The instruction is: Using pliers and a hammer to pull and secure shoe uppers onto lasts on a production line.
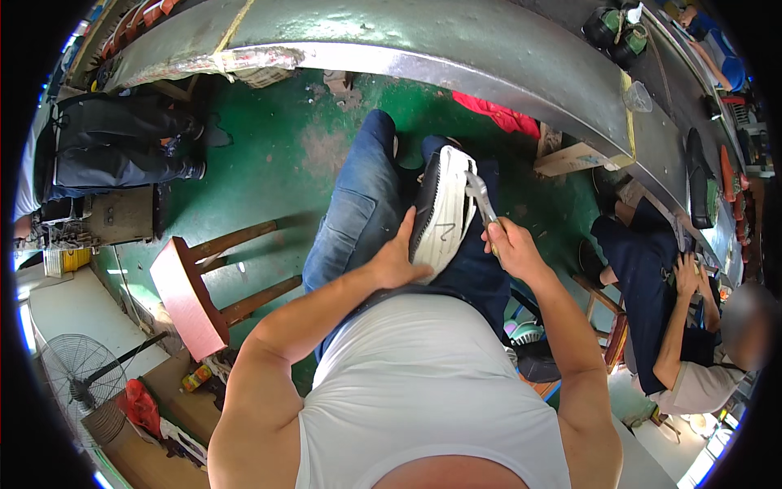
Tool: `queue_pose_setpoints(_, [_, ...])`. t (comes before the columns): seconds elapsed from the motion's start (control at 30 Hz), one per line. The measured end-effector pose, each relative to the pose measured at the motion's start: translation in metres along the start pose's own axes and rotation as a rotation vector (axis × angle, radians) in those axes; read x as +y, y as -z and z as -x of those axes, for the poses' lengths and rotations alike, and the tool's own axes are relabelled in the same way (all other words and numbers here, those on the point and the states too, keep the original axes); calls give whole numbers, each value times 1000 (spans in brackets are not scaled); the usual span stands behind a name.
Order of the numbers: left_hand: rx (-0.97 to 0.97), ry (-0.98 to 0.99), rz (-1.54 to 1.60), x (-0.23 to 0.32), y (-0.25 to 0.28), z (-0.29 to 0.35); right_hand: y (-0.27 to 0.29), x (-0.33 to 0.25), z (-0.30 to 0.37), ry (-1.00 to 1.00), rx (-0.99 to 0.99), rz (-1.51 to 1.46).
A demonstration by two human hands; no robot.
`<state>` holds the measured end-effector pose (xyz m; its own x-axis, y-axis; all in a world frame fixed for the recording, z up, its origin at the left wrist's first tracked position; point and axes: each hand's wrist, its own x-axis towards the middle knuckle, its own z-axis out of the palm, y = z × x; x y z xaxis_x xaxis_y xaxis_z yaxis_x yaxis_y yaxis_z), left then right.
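Observation:
A black shoe upper with a white underside (pixel 446 220) lies lengthwise across my lap, its underside turned up. A stitched seam runs along its left edge, and a dark mark shows on the white. My left hand (pixel 397 259) grips its near left side, fingers along the black edge and thumb over the near end. In my right hand (pixel 515 248) is a hammer (pixel 482 194) with a metal head and a yellowish grip. Its head is at the right edge of the white underside; whether they touch I cannot tell.
A long metal-topped bench (pixel 391 69) curves across the far side, with dark shoes (pixel 617 37) on it. A wooden stool (pixel 195 295) and a fan (pixel 81 383) are at left. One person (pixel 684 326) sits at right; another (pixel 122 143) stands at far left.

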<state>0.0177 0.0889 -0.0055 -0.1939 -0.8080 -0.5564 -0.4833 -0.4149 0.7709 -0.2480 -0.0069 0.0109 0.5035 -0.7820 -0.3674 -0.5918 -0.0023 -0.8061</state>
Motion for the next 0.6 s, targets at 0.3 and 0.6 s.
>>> queue_pose_setpoints(0.3, [381, -617, -125, 118, 126, 21, -31, 52, 47, -237, 239, -473])
queue_pose_setpoints(0.6, [77, -147, 82, 84, 75, -127, -8, 17, 65, -133, 84, -159])
